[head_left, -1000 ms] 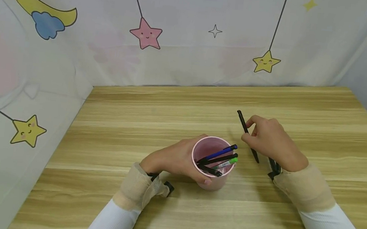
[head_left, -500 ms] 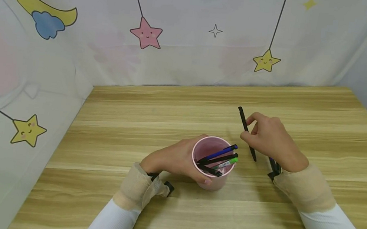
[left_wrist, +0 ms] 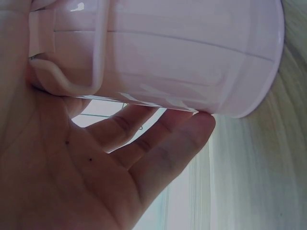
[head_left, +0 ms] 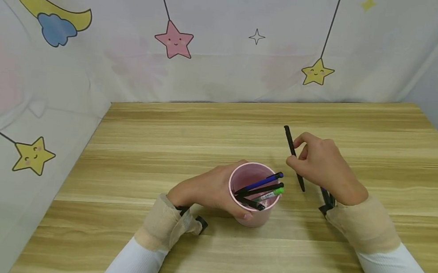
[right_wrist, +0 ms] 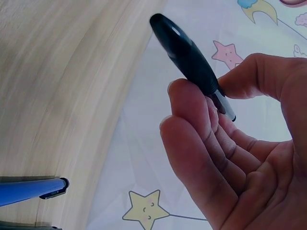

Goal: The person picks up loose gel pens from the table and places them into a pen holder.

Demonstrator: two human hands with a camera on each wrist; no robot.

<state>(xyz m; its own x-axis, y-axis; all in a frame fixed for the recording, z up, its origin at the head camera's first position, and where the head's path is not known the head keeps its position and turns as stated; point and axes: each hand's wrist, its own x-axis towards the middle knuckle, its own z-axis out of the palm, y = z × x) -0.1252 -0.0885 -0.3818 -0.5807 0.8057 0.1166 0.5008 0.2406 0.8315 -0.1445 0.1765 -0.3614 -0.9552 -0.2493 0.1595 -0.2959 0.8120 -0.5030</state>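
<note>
My left hand (head_left: 213, 187) grips a pink cup (head_left: 252, 218) around its side, fingers and thumb wrapped about it. In the left wrist view a loop handle (left_wrist: 98, 48) shows on the cup near my palm. Several pens lean inside the cup, among them a blue pen (head_left: 258, 183) and one with a green end (head_left: 278, 191). To the right of the cup, my right hand (head_left: 320, 162) pinches a black pen (head_left: 290, 140) between thumb and fingertips. That pen slants above the table, its top pointing toward the back wall. Part of its length is hidden by my thumb.
On the wooden table (head_left: 171, 136), a blue pen (right_wrist: 33, 190) and part of a dark one (right_wrist: 29, 227) lie below my right hand, mostly hidden by the wrist in the head view. A fabric wall (head_left: 217, 74) printed with stars borders the back.
My right hand has shifted slightly toward the back and left, and the black pen's lower end has moved up and left. The left hand and the cup have stayed in place.
</note>
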